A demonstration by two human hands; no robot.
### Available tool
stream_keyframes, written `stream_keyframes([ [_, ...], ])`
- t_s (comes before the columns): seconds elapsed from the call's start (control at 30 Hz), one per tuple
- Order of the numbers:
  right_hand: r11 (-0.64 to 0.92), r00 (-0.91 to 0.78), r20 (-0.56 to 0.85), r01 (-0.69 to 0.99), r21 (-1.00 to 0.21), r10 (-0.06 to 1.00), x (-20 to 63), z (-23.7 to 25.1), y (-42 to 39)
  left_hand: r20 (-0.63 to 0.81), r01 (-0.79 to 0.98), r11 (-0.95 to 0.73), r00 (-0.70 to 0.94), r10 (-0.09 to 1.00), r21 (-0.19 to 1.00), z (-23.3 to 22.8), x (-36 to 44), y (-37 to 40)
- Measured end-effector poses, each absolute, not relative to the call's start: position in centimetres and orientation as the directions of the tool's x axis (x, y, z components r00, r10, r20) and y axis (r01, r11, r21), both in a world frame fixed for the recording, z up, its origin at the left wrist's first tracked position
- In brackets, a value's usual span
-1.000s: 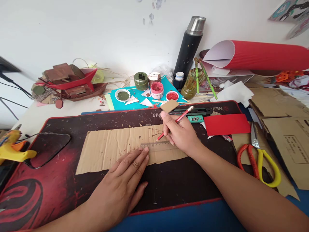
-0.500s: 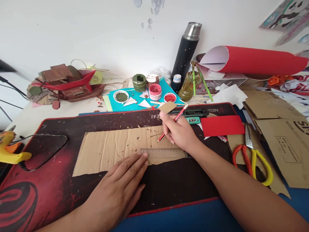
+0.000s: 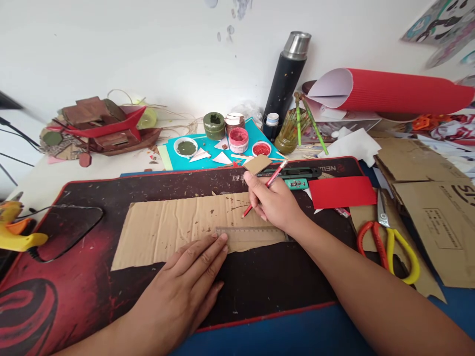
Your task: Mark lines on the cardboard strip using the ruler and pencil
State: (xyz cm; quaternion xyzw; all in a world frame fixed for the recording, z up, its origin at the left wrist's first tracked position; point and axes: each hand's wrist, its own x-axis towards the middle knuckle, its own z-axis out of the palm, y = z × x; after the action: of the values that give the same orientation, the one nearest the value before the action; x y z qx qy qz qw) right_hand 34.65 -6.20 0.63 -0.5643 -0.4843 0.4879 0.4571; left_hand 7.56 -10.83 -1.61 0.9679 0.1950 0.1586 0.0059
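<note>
Left hand (image 3: 196,277) lies flat and outstretched, overlapping the clear plastic ruler (image 3: 252,235) on the creased brown cardboard strip (image 3: 159,230); right hand (image 3: 274,200) grips a red pencil (image 3: 276,173), obscuring its middle and part of the strip's right end.

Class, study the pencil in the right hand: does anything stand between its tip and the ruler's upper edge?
Nothing visible does. From the pencil in the right hand to the ruler, only cardboard shows; the left hand is by the ruler's left end.
</note>
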Motion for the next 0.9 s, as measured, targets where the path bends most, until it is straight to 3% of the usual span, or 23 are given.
stream_keyframes([
  [0.9,-0.101,0.048,-0.095,0.137,-0.985,0.994,34.65,0.52,-6.18,0.299,0.371,-0.926,0.878,0.373,0.067,-1.72,7.51,-10.85],
])
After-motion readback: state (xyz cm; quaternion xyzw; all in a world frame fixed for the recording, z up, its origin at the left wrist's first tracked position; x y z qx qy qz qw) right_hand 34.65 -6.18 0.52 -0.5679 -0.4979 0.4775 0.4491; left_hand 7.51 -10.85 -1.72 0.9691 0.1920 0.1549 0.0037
